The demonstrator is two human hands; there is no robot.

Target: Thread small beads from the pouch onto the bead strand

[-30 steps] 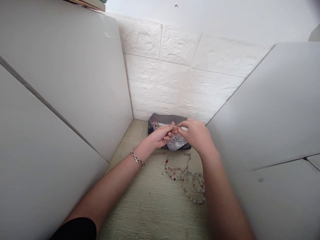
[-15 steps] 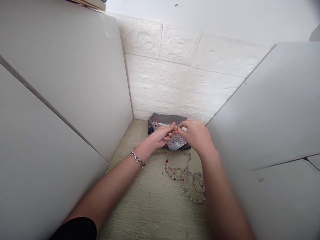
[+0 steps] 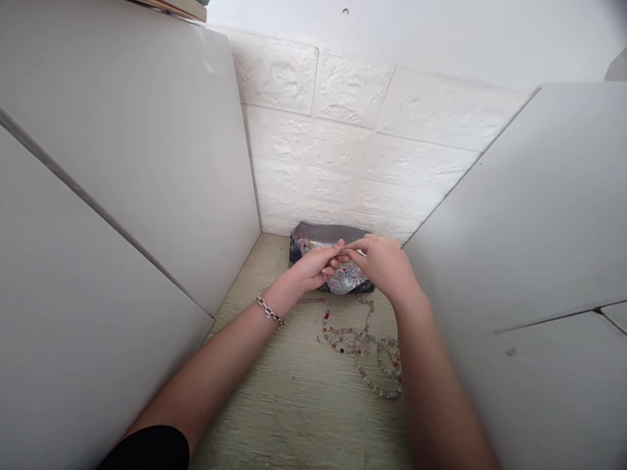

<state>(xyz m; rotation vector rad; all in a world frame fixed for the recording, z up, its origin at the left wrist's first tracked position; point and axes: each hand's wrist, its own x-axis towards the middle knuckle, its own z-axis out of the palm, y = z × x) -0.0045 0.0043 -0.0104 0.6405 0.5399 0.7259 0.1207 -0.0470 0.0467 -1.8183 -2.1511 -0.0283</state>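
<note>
My left hand (image 3: 321,266) is closed, thumb and fingers pinched together over an open bag (image 3: 330,232) of small beads (image 3: 345,277). What it pinches is too small to make out. Close against it, my right hand (image 3: 385,261) also pinches, its thumb and forefinger meeting the left fingertips; a tiny bead or thread may be between them but cannot be made out. A long string of small beads (image 3: 362,372), clear, pale and red, lies in loops on the wooden surface below the hands, partly behind my right forearm.
White panels stand on the left (image 3: 147,143) and right (image 3: 529,215). A white brick-patterned wall (image 3: 343,150) rises behind the bag. The pale wooden surface (image 3: 294,405) lies between the panels. A book-like stack edge (image 3: 189,9) shows at the top left.
The right fingertips have shifted slightly left, closer to the left thumb tip. My left hand, the bag and the bead string have hardly moved.
</note>
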